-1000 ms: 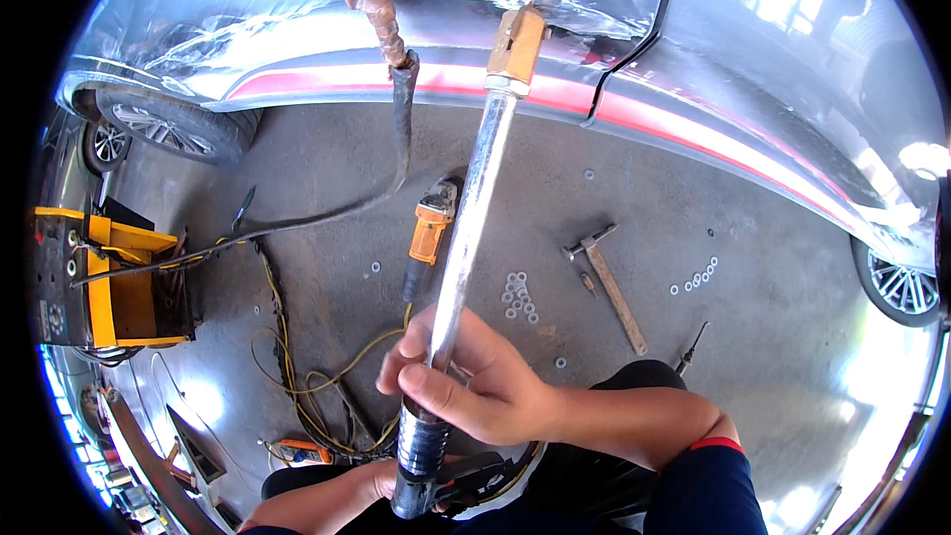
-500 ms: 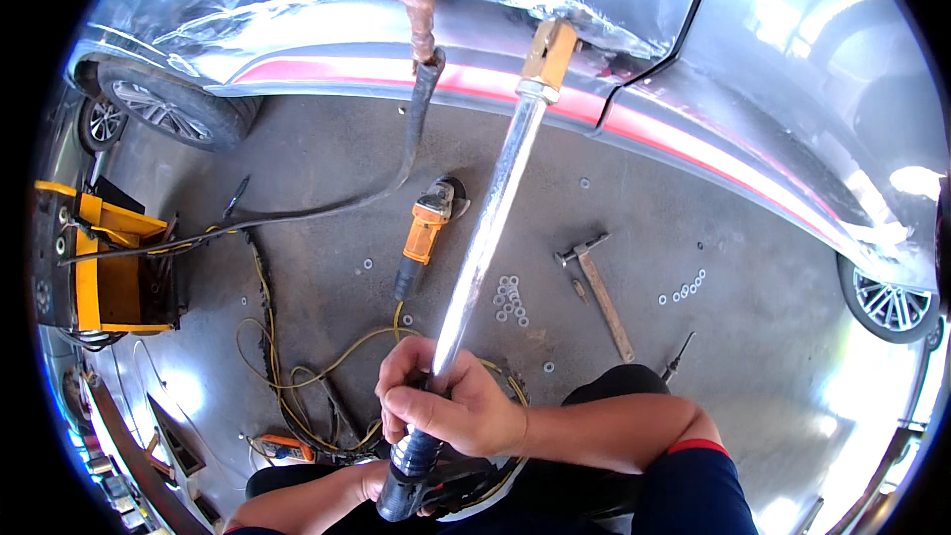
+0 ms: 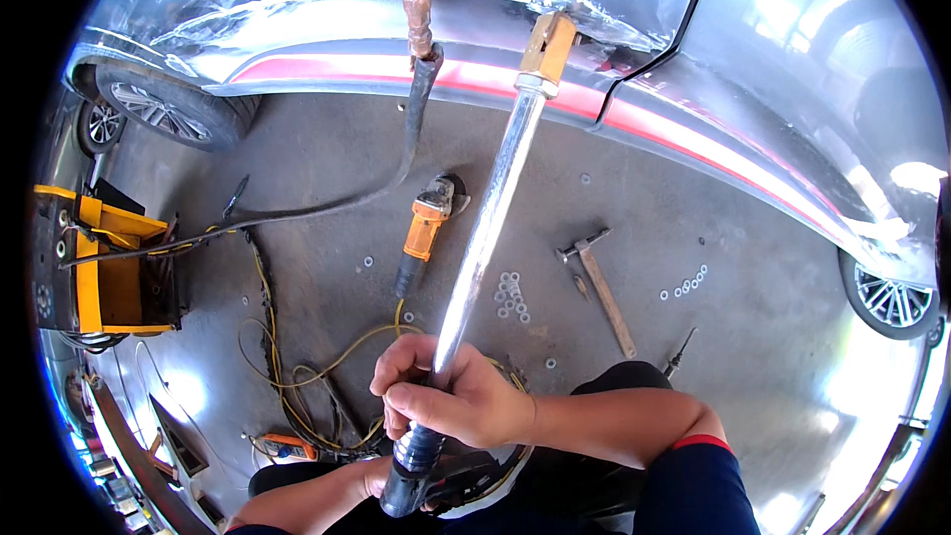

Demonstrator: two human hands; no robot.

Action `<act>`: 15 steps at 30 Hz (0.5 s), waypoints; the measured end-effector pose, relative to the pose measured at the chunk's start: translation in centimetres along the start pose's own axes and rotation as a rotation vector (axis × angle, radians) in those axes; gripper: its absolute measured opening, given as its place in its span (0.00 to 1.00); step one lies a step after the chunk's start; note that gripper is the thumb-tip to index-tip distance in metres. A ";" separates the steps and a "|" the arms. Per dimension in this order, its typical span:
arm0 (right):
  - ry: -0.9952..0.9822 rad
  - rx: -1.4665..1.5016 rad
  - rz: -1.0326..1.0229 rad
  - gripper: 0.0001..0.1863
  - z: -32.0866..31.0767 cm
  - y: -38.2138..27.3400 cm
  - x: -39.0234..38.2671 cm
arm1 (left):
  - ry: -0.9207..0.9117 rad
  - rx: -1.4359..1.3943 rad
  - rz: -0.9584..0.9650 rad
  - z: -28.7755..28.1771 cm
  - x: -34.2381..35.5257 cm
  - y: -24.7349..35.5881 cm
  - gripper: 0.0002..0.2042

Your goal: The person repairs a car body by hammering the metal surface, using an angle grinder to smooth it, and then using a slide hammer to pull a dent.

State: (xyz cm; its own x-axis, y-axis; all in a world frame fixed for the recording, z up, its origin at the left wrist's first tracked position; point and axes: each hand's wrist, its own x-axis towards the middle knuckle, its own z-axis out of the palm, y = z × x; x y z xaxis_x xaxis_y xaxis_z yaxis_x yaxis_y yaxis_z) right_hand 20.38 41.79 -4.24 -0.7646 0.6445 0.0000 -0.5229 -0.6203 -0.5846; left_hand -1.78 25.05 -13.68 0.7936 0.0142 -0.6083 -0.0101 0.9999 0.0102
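Note:
A dent puller with a long shiny metal rod (image 3: 490,218) slants up from my hands to the dented grey car panel (image 3: 327,10). Its brass-coloured head (image 3: 547,52) meets the panel at a scraped, bare patch by the door gap. My right hand (image 3: 454,391) is wrapped round the lower rod, just above the black grip (image 3: 404,485). Lower down, my left hand (image 3: 374,478) closes on that grip, its fingers partly hidden behind it. To the left of the rod, a copper-coloured clamp (image 3: 414,0) with a thick black cable (image 3: 414,129) hangs against the panel.
On the floor lie an orange angle grinder (image 3: 424,228), a hammer (image 3: 606,302), several washers (image 3: 510,287) and a screwdriver-like tool (image 3: 682,352). A yellow machine (image 3: 91,258) stands at left, with tangled cables (image 3: 282,386) nearby. An orange meter (image 3: 287,448) lies lower left.
Hardly anything differs. My right hand has shifted very slightly left with the rod, and both hands keep their hold on the dent puller.

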 end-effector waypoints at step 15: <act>0.103 -0.208 -0.066 0.18 -2.1 -2.1 -0.8 | 0.806 0.135 0.779 2.3 2.3 -0.1 0.31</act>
State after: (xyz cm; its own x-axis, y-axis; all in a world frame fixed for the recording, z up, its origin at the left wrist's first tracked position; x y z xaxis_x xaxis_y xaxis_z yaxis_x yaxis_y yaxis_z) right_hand 22.89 43.45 -4.74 -0.6834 0.7293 -0.0334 -0.4733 -0.4774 -0.7403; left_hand 1.47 24.94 -13.24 -0.0248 0.6803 -0.7325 -0.2261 0.7100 0.6670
